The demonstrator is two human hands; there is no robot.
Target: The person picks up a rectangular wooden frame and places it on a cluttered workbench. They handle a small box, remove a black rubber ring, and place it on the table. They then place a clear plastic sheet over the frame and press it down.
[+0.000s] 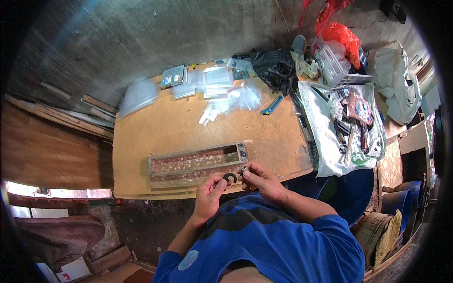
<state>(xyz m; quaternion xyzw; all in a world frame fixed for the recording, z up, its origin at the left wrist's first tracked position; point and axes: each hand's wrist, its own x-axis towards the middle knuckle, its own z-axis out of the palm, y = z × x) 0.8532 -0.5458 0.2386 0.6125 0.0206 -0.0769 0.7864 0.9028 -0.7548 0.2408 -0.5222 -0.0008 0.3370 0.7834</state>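
The left hand (209,188) is pinching a black C-shaped ring (230,177), its gap facing downward, above the desk (155,127) near edge. The right hand (260,178) is gripping a small metallic part (244,169) beside the long rusty tray (198,160).

One black ring (230,178), one long tray (198,160), one blue cutter (272,105)

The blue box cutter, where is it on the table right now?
In the head view the blue box cutter lies at the far right of the wooden table, between the clear plastic bags and the black plastic bag, well away from both hands.
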